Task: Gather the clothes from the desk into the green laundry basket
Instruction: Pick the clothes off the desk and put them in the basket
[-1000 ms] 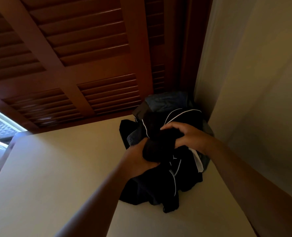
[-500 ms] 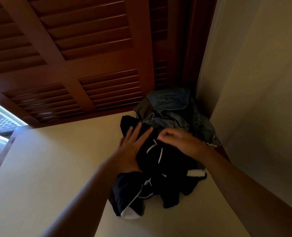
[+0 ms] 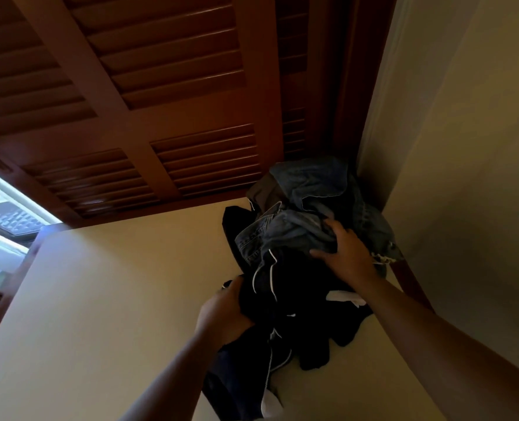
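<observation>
A heap of clothes lies in the far right corner of the cream desk (image 3: 106,299). Black garments with white piping (image 3: 300,302) make up the near part, and blue jeans (image 3: 297,229) and a greyish piece are piled behind them. My left hand (image 3: 225,311) grips the near left edge of the black garments, which hang down past the desk's front. My right hand (image 3: 346,253) is clamped on the jeans at the top of the heap. No green laundry basket is in view.
Dark wooden louvred shutters (image 3: 149,101) rise behind the desk. A cream wall (image 3: 465,147) closes off the right side right beside the heap. A bright window strip (image 3: 3,220) shows at the far left.
My left hand went from lying flat and open on the black garments to gripping their near edge. My right hand moved up from the black garments onto the jeans. More black cloth hangs toward me.
</observation>
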A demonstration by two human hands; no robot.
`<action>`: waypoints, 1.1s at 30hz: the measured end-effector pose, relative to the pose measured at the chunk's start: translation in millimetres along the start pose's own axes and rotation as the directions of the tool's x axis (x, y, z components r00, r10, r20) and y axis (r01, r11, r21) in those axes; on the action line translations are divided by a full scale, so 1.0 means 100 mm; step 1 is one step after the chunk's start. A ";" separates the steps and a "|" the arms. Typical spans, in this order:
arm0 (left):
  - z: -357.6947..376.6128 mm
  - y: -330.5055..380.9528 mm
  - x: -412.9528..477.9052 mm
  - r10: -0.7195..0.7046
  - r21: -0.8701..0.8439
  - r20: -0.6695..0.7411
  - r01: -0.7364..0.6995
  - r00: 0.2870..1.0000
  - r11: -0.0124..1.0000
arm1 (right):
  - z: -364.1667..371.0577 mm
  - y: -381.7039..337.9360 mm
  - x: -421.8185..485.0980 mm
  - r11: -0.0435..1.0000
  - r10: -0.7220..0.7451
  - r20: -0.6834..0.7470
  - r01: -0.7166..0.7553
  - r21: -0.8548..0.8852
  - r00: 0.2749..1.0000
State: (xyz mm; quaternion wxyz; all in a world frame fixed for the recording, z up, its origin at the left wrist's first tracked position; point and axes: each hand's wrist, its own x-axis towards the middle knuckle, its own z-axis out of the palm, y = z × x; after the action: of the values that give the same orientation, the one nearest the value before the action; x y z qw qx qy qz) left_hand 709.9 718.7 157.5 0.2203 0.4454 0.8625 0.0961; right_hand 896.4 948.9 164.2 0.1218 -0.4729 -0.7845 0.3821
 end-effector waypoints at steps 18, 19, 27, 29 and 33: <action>-0.08 -0.62 -0.27 -0.483 -0.438 -0.222 0.356 0.847 0.826 | -0.31 -0.52 -0.41 0.940 -0.105 0.190 0.160 -0.303 0.976; -0.08 -0.63 -0.31 -0.474 -0.423 -0.219 0.355 0.853 0.834 | -0.19 -0.45 -0.35 0.954 -0.054 0.236 0.120 -0.276 0.970; -0.05 -0.80 -0.63 -0.533 -0.405 -0.185 0.430 0.826 0.807 | 0.34 -0.42 -0.08 0.972 -0.018 0.347 0.097 -0.214 0.938; -0.03 -0.85 -0.72 -0.549 -0.405 -0.177 0.448 0.817 0.797 | 0.31 -0.39 -0.09 0.981 -0.051 0.309 0.106 -0.163 0.950; 0.02 -0.99 -0.89 -0.587 -0.482 -0.167 0.454 0.793 0.750 | 0.12 -0.41 -0.24 0.997 -0.076 0.177 0.079 -0.015 0.981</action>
State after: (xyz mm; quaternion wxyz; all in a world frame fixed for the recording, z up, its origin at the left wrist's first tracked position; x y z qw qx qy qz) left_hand 684.1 588.6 146.3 0.1912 0.1056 0.9348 0.2801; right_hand 875.6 912.4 189.2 0.0617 -0.4077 -0.8142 0.4088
